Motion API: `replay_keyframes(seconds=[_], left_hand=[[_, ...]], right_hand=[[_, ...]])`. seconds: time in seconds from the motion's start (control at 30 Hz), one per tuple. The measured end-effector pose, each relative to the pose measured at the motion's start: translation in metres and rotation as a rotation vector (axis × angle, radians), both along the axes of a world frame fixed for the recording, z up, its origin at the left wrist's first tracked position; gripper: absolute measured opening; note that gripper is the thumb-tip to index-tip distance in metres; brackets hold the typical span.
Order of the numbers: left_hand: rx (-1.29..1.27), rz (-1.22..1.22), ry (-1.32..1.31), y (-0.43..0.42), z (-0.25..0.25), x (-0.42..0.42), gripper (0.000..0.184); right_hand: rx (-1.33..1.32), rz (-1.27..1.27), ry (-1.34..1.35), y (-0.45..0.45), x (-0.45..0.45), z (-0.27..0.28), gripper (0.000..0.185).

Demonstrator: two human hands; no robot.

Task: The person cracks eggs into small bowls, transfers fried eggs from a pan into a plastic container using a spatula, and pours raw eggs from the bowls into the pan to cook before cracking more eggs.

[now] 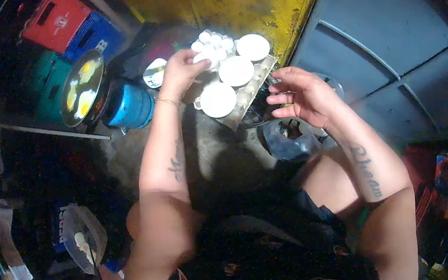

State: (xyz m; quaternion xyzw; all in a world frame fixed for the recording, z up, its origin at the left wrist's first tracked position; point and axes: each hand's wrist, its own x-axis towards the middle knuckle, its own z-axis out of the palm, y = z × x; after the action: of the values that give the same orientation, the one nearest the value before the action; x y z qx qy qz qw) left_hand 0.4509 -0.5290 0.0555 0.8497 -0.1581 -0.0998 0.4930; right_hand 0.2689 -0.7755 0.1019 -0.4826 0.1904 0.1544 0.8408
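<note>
My left hand (181,73) reaches to the left edge of a group of white eggs (215,44), its thumb and fingers closed around one egg (202,61). The eggs sit on a cardboard egg tray (245,106). Three round white dishes, overexposed and without visible contents, rest on the tray: a near one (218,100), a middle one (236,71) and a far one (253,47). To the right of the tray, my right hand (304,96) hangs with fingers apart and slightly curled, holding nothing.
A frying pan (78,96) with several frying eggs stands at left, beside a blue cylinder (130,108). Red (58,20) and blue (93,37) crates stand behind. A clear plastic bag (290,142) lies below my right hand. A plastic tub (97,234) is at lower left.
</note>
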Motion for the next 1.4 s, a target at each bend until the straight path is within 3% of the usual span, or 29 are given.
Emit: replay_keyframes(seconds=[0.1, 0.17, 0.2, 0.27, 0.33, 0.37, 0.4, 0.43, 0.63, 0.77, 0.97, 1.07, 1.13, 1.2, 1.33, 1.4], left_hand=[[-0.266, -0.340, 0.085, -0.019, 0.042, -0.027, 0.043], [-0.420, -0.460, 0.174, -0.036, 0.043, -0.033, 0.034], [-0.335, -0.346, 0.082, -0.037, 0.039, -0.027, 0.032], [-0.162, -0.124, -0.096, -0.041, 0.026, -0.004, 0.030], [0.078, 0.077, -0.323, -0.019, -0.023, 0.046, 0.031], [0.129, 0.200, -0.338, -0.005, -0.051, 0.066, 0.031], [0.301, 0.248, -0.355, 0.006, -0.058, 0.073, 0.032], [0.483, 0.275, -0.417, 0.020, -0.096, 0.104, 0.038], [0.915, 0.202, -0.177, 0.007, -0.090, 0.085, 0.045], [1.004, 0.012, -0.111, 0.009, -0.091, 0.098, 0.047], [0.796, 0.166, -0.264, 0.025, -0.075, 0.085, 0.052], [0.149, 0.350, -0.357, 0.036, -0.084, 0.072, 0.054], [-0.168, 0.363, -0.153, 0.025, -0.045, 0.025, 0.045], [-0.537, 0.337, 0.108, 0.018, -0.037, -0.002, 0.044], [-0.485, 0.215, -0.003, -0.006, 0.009, -0.076, 0.039], [-0.604, 0.119, -0.141, -0.017, 0.017, -0.097, 0.039]], right_hand=[[0.261, -0.030, 0.081, 0.012, 0.007, 0.004, 0.051], [0.420, 0.038, 0.016, 0.016, 0.012, 0.001, 0.051], [0.498, 0.066, -0.016, 0.016, 0.013, -0.001, 0.052], [0.393, 0.066, 0.025, 0.012, 0.012, -0.006, 0.041], [0.293, 0.058, 0.071, 0.010, 0.008, -0.012, 0.030], [0.258, 0.057, 0.064, 0.011, 0.004, -0.004, 0.024], [0.197, 0.054, 0.051, 0.012, 0.002, 0.002, 0.024], [0.135, 0.049, 0.038, 0.010, 0.000, 0.006, 0.024], [0.032, 0.004, -0.005, 0.004, -0.002, 0.008, 0.028], [0.006, -0.022, -0.018, 0.001, -0.002, 0.003, 0.029], [-0.062, -0.039, 0.035, 0.001, 0.007, -0.002, 0.024], [-0.055, -0.009, 0.029, 0.003, 0.014, -0.011, 0.022], [-0.002, -0.028, 0.036, 0.009, 0.019, -0.010, 0.021], [0.061, -0.051, 0.042, 0.016, 0.024, -0.012, 0.021], [0.123, -0.047, -0.004, 0.035, 0.026, -0.009, 0.025], [0.109, 0.000, -0.011, 0.036, 0.032, -0.023, 0.029]])
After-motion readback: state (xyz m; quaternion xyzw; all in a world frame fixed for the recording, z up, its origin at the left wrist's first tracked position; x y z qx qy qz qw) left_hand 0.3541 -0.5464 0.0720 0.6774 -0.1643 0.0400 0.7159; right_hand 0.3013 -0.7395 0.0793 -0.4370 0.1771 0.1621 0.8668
